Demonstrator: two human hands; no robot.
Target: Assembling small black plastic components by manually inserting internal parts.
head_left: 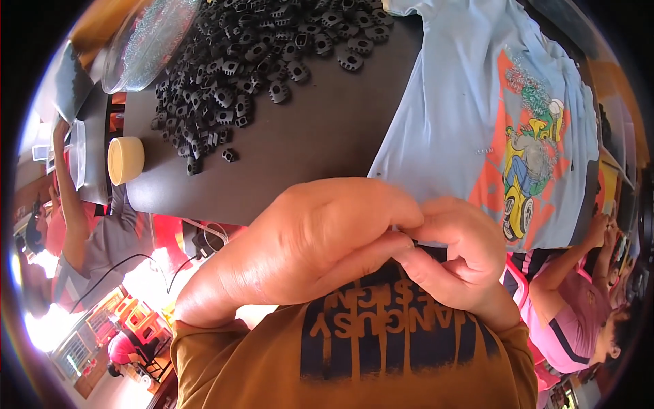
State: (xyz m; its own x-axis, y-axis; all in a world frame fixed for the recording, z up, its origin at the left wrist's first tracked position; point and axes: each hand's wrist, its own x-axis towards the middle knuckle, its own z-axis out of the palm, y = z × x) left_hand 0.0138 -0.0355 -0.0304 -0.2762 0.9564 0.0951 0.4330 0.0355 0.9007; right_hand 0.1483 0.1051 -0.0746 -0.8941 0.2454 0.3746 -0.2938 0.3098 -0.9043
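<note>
My left hand (340,228) and my right hand (463,249) meet in front of my chest, at the table's near edge. Both are closed, thumbs and fingertips pinched together. Whatever they pinch is too small and too covered by the fingers to name; only a tiny dark spot shows between the tips. Beyond my left hand, a heap of small black plastic parts (238,61) with holes and toothed edges spreads over the dark table (300,136). A light blue T-shirt (443,116) lies on the table beyond my right hand, with small shiny silver pieces (521,75) on its printed part.
A clear round tub (133,82) of fine silver pieces stands at the far left. Near the left table edge is a yellow cup (127,161). People sit on both sides, one in a grey top (112,245) and one in a pink top (565,334). Red stools (139,320) stand behind.
</note>
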